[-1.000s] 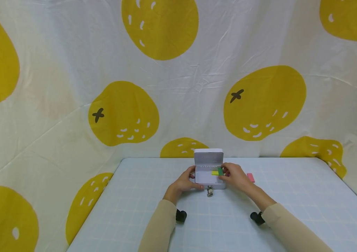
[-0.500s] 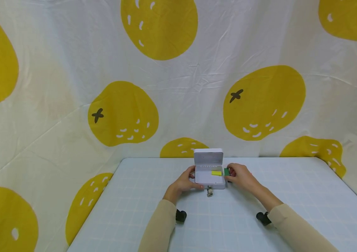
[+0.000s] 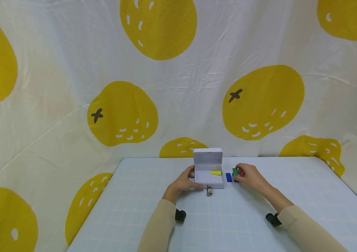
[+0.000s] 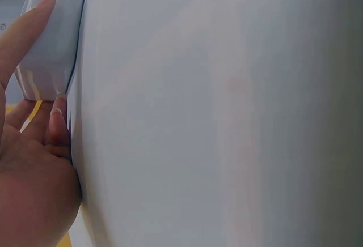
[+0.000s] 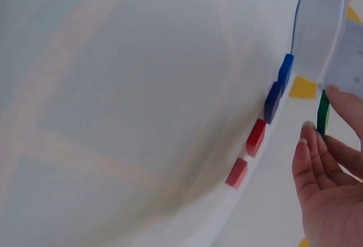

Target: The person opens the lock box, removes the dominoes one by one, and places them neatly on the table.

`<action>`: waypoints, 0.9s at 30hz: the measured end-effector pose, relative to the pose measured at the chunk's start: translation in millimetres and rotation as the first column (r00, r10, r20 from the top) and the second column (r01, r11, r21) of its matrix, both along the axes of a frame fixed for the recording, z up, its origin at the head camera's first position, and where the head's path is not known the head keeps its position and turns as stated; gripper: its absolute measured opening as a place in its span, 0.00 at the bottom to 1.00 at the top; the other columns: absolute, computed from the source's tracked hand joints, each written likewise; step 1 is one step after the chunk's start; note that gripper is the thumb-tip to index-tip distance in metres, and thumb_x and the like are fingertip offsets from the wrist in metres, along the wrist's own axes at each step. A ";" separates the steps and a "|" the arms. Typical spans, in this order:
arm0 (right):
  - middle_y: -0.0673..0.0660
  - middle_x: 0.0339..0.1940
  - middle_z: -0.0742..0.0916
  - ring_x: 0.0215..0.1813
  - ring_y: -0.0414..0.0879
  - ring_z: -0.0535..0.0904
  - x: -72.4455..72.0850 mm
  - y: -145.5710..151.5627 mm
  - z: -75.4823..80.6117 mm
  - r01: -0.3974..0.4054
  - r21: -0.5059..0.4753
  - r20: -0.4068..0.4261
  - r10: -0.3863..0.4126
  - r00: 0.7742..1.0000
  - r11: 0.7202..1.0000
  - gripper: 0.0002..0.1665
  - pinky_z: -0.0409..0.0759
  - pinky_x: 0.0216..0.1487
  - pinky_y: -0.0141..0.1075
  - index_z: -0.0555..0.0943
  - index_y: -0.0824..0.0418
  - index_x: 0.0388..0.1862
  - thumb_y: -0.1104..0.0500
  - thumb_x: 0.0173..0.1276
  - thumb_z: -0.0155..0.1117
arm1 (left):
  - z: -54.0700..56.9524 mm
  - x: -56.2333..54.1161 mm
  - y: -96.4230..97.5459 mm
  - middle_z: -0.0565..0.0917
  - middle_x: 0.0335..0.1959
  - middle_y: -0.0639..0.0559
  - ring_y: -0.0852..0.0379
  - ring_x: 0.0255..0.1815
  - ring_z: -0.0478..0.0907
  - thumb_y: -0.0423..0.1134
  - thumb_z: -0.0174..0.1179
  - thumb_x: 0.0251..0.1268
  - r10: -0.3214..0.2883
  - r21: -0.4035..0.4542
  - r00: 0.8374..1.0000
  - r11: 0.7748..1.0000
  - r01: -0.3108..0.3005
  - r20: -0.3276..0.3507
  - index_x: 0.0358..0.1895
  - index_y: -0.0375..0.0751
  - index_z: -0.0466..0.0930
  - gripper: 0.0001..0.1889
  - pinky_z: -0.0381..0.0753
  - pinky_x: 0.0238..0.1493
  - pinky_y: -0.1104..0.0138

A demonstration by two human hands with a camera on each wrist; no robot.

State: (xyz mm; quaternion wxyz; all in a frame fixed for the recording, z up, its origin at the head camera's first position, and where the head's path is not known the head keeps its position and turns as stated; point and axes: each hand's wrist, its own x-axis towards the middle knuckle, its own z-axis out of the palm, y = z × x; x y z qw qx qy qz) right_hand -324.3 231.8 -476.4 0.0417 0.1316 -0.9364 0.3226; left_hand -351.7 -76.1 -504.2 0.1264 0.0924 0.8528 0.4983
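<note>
A white metal box [image 3: 200, 179] with its lid [image 3: 208, 158] raised stands at the far middle of the table. My left hand [image 3: 183, 180] grips its left side, thumb along the front; the left wrist view shows the fingers [image 4: 57, 125] at the box's side. Inside the box lies a yellow block [image 3: 216, 173]. To the right of the box, my right hand [image 3: 250, 177] pinches a thin green block [image 5: 323, 113] between thumb and fingers, raised over the row of blocks. A blue block [image 3: 229, 177] lies nearest the box, and a darker blue block [image 5: 273, 102] lies beside it.
Farther along the row, a red block [image 5: 256, 137] and a pink block [image 5: 236, 173] lie on the table; the right hand hides them in the head view. A small padlock [image 3: 209, 190] hangs at the box's front. A patterned curtain [image 3: 184, 105] closes off the back.
My right hand has carried the green block out from over the box and to the right, uncovering the blue blocks. My left hand has stayed on the box.
</note>
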 end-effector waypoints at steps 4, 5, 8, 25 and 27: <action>0.54 0.32 0.81 0.36 0.48 0.75 1.8 10.1 -1.7 -0.006 0.002 -0.013 0.006 1.000 1.000 0.20 0.79 0.39 0.39 0.80 0.71 0.50 0.62 0.64 0.75 | -0.9 -0.6 -0.3 0.74 0.68 0.54 0.52 0.56 0.70 0.43 0.84 0.46 -0.004 -0.016 1.000 1.000 0.004 -0.003 0.77 0.58 0.64 0.51 0.71 0.62 0.53; 0.54 0.32 0.81 0.36 0.47 0.75 2.1 12.5 -2.1 -0.004 0.001 -0.014 0.004 1.000 1.000 0.20 0.79 0.40 0.39 0.80 0.71 0.50 0.62 0.64 0.75 | -1.1 -0.7 -0.4 0.74 0.68 0.55 0.52 0.56 0.70 0.43 0.84 0.47 -0.003 -0.017 1.000 1.000 0.003 -0.002 0.77 0.58 0.64 0.51 0.71 0.62 0.53; 0.55 0.33 0.82 0.37 0.48 0.76 2.8 20.2 -2.6 -0.009 0.007 -0.025 0.009 1.000 1.000 0.20 0.80 0.40 0.40 0.80 0.72 0.50 0.62 0.65 0.75 | -0.8 -1.0 -0.3 0.74 0.67 0.55 0.51 0.56 0.70 0.43 0.84 0.46 -0.001 -0.008 1.000 1.000 0.001 0.003 0.77 0.58 0.64 0.51 0.71 0.62 0.53; 0.58 0.39 0.83 0.42 0.51 0.77 10.2 52.3 -1.3 0.022 0.044 -0.002 -0.022 1.000 0.999 0.23 0.81 0.43 0.41 0.80 0.72 0.53 0.60 0.65 0.75 | -2.6 -2.2 0.0 0.74 0.67 0.56 0.52 0.56 0.70 0.44 0.84 0.46 0.002 0.000 1.000 1.000 -0.002 0.007 0.76 0.59 0.64 0.52 0.70 0.62 0.53; 0.58 0.40 0.83 0.42 0.51 0.77 9.8 57.1 -1.8 0.022 0.045 0.000 -0.022 1.000 0.999 0.24 0.81 0.44 0.42 0.79 0.72 0.53 0.59 0.65 0.75 | -2.2 -1.7 0.2 0.74 0.67 0.56 0.52 0.57 0.70 0.44 0.84 0.45 0.008 0.007 1.000 1.000 -0.008 0.014 0.76 0.60 0.64 0.52 0.70 0.62 0.54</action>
